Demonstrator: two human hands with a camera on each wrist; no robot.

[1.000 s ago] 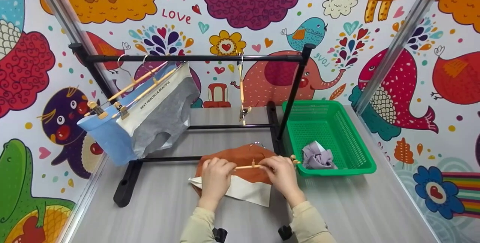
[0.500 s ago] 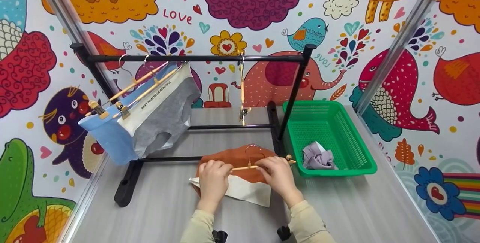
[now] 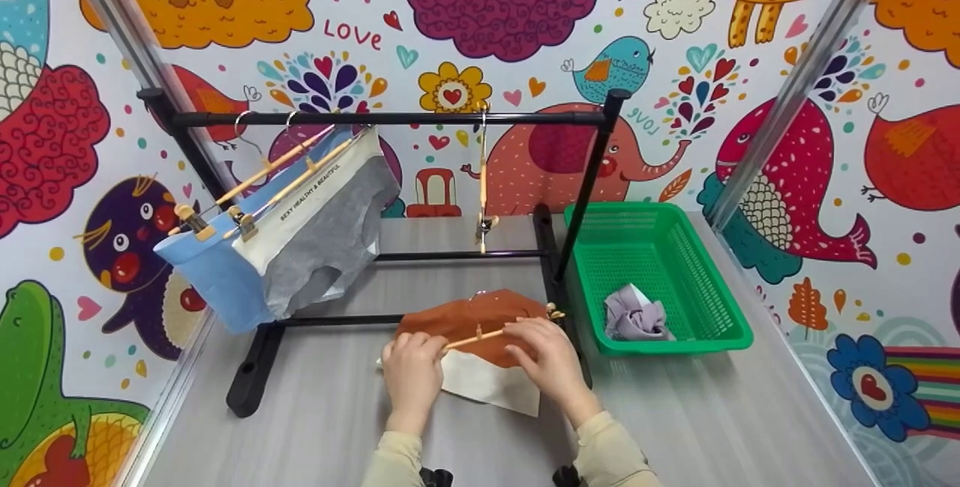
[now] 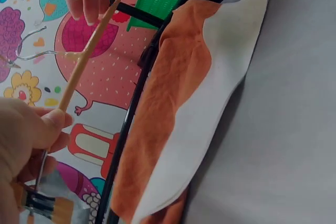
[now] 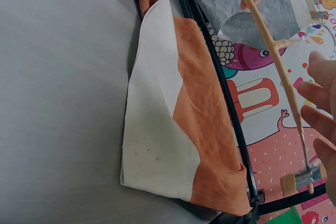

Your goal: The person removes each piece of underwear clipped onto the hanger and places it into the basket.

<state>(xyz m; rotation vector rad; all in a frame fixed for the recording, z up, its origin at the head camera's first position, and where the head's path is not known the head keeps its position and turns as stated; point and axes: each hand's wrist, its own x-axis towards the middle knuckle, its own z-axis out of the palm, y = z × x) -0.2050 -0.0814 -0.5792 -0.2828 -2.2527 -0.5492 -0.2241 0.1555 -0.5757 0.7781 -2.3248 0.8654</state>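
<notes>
A wooden clip hanger (image 3: 478,339) with a metal hook is held above the table. My left hand (image 3: 414,376) grips its bar left of the hook; the left wrist view shows thumb and fingers around the bar (image 4: 84,64), with a wooden clip (image 4: 50,205) below. My right hand (image 3: 551,365) is beside the other half, its fingers spread and loosely extended in the right wrist view, near the clip (image 5: 304,178). Under the hanger lies an orange and white folded fabric garment (image 3: 491,386), seen whole in the right wrist view; its left end is partly hidden by my left hand in the head view.
A black rack (image 3: 420,118) stands behind, its feet on the table. On it hang blue briefs (image 3: 214,277), grey and white briefs (image 3: 330,202) and a bare hanger (image 3: 484,179). At right, a green basket (image 3: 720,299) holds a crumpled lilac garment (image 3: 637,314).
The hanger has shifted left and tilted, its right end now higher. My left hand moved left and slightly down with it. My right hand's fingers have loosened from the bar. The garment stayed put.
</notes>
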